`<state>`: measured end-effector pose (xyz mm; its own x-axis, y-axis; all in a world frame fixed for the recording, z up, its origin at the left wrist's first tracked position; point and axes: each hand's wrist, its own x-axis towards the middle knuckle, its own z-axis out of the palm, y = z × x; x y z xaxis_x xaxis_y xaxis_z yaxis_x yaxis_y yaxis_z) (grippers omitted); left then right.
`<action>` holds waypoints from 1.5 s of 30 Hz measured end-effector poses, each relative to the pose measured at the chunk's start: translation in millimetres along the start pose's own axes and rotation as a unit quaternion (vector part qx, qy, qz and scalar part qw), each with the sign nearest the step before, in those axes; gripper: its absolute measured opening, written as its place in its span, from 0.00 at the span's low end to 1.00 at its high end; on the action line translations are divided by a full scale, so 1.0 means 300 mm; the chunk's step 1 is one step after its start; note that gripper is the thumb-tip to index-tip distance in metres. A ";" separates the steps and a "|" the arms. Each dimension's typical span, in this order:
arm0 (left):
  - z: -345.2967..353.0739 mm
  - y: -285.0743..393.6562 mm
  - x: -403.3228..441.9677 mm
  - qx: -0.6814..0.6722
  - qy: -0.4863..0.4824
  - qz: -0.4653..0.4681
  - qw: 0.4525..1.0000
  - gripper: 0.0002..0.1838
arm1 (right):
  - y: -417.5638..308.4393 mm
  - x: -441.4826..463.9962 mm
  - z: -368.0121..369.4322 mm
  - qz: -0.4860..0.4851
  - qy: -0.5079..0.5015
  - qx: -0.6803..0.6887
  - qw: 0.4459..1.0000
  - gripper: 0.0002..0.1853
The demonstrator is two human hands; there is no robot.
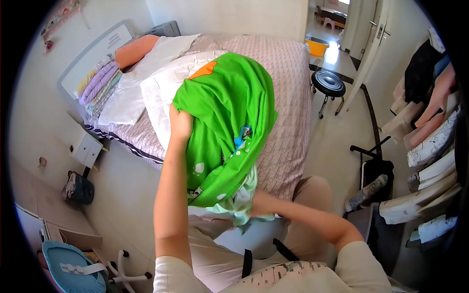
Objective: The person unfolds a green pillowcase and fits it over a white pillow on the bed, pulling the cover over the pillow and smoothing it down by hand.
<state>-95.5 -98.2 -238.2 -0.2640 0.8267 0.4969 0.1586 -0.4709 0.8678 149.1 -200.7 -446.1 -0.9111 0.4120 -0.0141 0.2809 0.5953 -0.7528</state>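
Note:
A bright green printed cloth (229,112), with an orange patch and white paw marks, billows up in front of me over the bed's near edge. My left hand (181,123) grips its left edge, the fingertips hidden in the folds. Below it hangs a bunched pale green cloth (242,198); whether both are one piece I cannot tell. At the right side of this bunch my right hand (262,203) is closed on the fabric, slightly blurred and partly covered. White bedding (157,105) lies behind the green cloth.
The bed (288,97) carries a patterned pink sheet, an orange pillow (137,51) and folded bedding (99,84). A round black stool (328,84) stands right of it. Clothes (425,190) hang along the right wall. A blue chair (73,268) and white nightstand (88,150) are at left.

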 end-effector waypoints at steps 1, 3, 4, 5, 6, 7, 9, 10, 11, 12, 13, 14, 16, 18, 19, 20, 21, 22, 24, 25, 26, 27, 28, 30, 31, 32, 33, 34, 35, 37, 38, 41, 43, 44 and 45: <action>-0.012 0.008 0.009 0.014 -0.020 0.006 1.000 0.16 | 0.054 -0.034 0.150 0.008 -0.062 0.095 0.994 0.37; -0.033 0.030 0.019 0.032 -0.018 0.027 0.999 0.16 | 0.076 -0.071 0.210 0.011 -0.123 0.186 0.975 0.38; -0.044 0.049 0.028 0.049 -0.018 0.047 0.998 0.16 | 0.049 -0.084 0.154 0.027 -0.208 0.177 0.962 0.37; -0.058 0.085 0.039 0.030 -0.024 0.047 0.998 0.16 | 0.004 -0.083 0.074 0.044 -0.291 0.166 0.941 0.36; -0.113 0.057 0.092 0.032 -0.025 0.069 0.997 0.17 | -0.033 -0.017 -0.127 -0.068 -0.239 0.021 0.968 0.32; -0.184 0.077 0.127 0.069 -0.060 0.093 0.991 0.19 | -0.224 0.083 -0.410 0.074 -0.236 -0.158 0.956 0.25; -0.301 0.080 0.204 0.001 -0.043 0.055 0.998 0.25 | 0.070 0.290 -0.779 0.078 0.117 -0.179 0.974 0.16; -0.338 0.097 0.245 -0.014 -0.025 0.051 0.998 0.26 | -0.095 0.281 -0.988 0.183 0.373 -0.241 0.877 0.14; -0.352 0.124 0.272 -0.014 -0.029 0.059 0.998 0.26 | -0.183 0.246 -1.138 -0.061 0.583 -0.263 0.766 0.14; -0.365 0.152 0.283 -0.016 -0.031 0.070 0.997 0.27 | -0.254 0.200 -1.252 -0.082 0.642 -0.342 0.681 0.16; -0.370 0.175 0.286 -0.019 -0.033 0.080 0.996 0.28 | -0.247 0.181 -1.271 -0.086 0.644 -0.345 0.678 0.16; -0.366 0.187 0.285 -0.020 -0.032 0.083 0.996 0.28 | -0.235 0.166 -1.281 -0.171 0.583 -0.330 0.723 0.18; -0.324 0.198 0.261 0.053 -0.024 0.107 0.993 0.27 | -0.019 0.189 -1.309 -0.133 0.490 -0.480 0.715 0.17; -0.260 0.190 0.213 0.077 -0.021 0.119 0.990 0.24 | 0.083 0.134 -1.198 0.042 0.371 -0.495 0.784 0.23; -0.216 0.180 0.166 0.068 -0.033 0.101 0.992 0.23 | 0.242 0.087 -1.159 -0.018 0.372 -0.304 0.877 0.24; -0.172 0.165 0.119 0.058 -0.047 0.082 0.994 0.22 | 0.271 0.020 -1.089 0.041 0.410 -0.072 0.908 0.26; -0.144 0.110 0.076 0.070 -0.048 0.073 0.994 0.22 | 0.287 -0.042 -0.991 0.100 0.426 0.164 0.884 0.28; -0.118 0.044 0.030 0.082 -0.049 0.064 0.993 0.22 | 0.329 -0.074 -0.884 0.106 0.426 0.164 0.883 0.28; -0.058 -0.025 -0.060 0.074 -0.045 0.054 0.995 0.23 | 0.440 -0.137 -0.660 0.171 0.526 0.206 0.807 0.38; -0.056 -0.086 -0.082 0.050 -0.056 0.039 0.996 0.25 | 0.261 -0.144 -0.580 0.265 0.485 0.220 0.804 0.38; -0.038 -0.086 -0.099 0.046 -0.060 0.038 0.996 0.25 | 0.257 -0.167 -0.483 0.200 0.388 0.191 0.879 0.37; -0.021 -0.069 -0.114 0.004 -0.015 0.018 1.000 0.26 | 0.245 -0.178 -0.434 0.131 0.282 0.159 0.937 0.37; -0.007 -0.048 -0.120 -0.036 0.032 -0.002 0.999 0.27 | 0.252 -0.174 -0.437 0.132 0.284 0.159 0.936 0.37; -0.002 -0.015 -0.120 -0.038 0.014 -0.001 0.999 0.29 | 0.259 -0.165 -0.446 0.107 0.180 -0.338 0.918 0.34; 0.009 -0.002 -0.130 0.001 -0.005 0.024 1.000 0.28 | 0.332 -0.144 -0.492 0.145 0.232 -0.304 0.913 0.32; 0.018 0.006 -0.145 0.039 -0.022 0.051 0.998 0.28 | 0.409 -0.117 -0.557 0.181 0.284 -0.270 0.902 0.30; 0.033 -0.042 -0.165 0.149 -0.026 0.090 0.984 0.28 | 0.409 -0.110 -0.612 0.180 0.388 -0.191 0.884 0.27; 0.132 0.130 -0.205 0.164 -0.101 0.015 0.981 0.27 | 0.379 -0.121 -0.648 0.179 0.484 -0.110 0.850 0.24; 0.159 0.033 -0.233 0.282 -0.113 0.105 0.947 0.28 | 0.268 -0.145 -0.658 0.119 0.559 0.073 0.817 0.22; 0.275 0.043 -0.320 0.385 -0.177 0.126 0.897 0.32 | -0.018 -0.209 -0.648 0.049 0.665 0.127 0.734 0.20; 0.319 0.006 -0.353 0.406 -0.213 0.114 0.881 0.32 | -0.106 -0.242 -0.591 0.036 0.705 -0.002 0.708 0.20; 0.404 -0.046 -0.414 0.426 -0.252 0.103 0.863 0.31 | -0.223 -0.263 -0.395 0.011 0.544 -0.149 0.826 0.28; 0.432 -0.021 -0.430 0.447 -0.275 0.048 0.850 0.33 | -0.256 -0.257 -0.346 0.080 0.364 -0.374 0.849 0.42; 0.428 -0.003 -0.452 0.449 -0.274 0.043 0.849 0.33 | -0.205 -0.259 -0.329 0.078 0.361 -0.370 0.852 0.42; 0.412 0.014 -0.482 0.441 -0.232 0.121 0.858 0.36 | -0.131 -0.265 -0.327 0.099 0.420 -0.286 0.855 0.46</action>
<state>61.1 -181.6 -307.2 0.2533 0.8677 0.4277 0.8685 -0.3987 0.2944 240.1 -189.1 -350.7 -0.3574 0.7508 0.5555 0.7247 0.5981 -0.3421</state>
